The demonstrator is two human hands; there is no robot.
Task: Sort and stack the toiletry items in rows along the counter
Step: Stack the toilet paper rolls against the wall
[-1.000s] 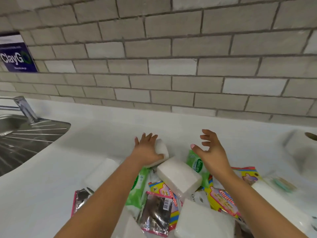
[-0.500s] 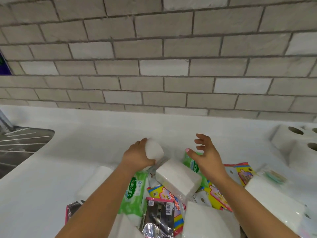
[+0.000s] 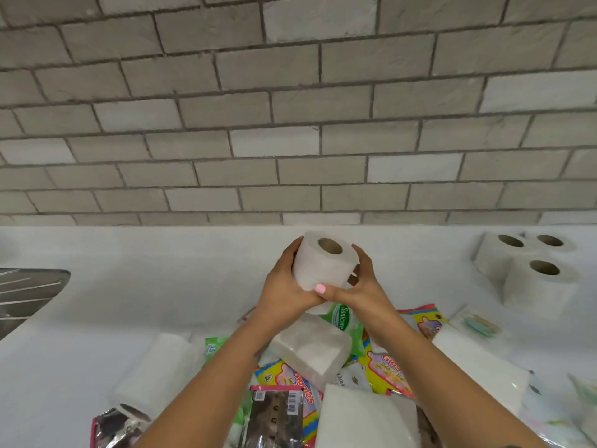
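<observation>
Roll: toilet paper roll (image 3: 323, 263) upright, lifted above the table (image 3: 161, 286), left of the three stacked rolls (image 3: 529, 270).
Fingers: left hand (image 3: 284, 286) and right hand (image 3: 361, 286) wrapped around it.
Risk: soft paper may crush; setting it down carelessly may topple the three stacked rolls.

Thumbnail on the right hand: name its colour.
Pale pink thumbnail, seen in the head view, against the white roll.

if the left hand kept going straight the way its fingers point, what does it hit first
Probably the backsplash of the white counter below the grey brick wall; the left hand, gripping the white toilet paper roll, points forward. Depth unclear.
</observation>
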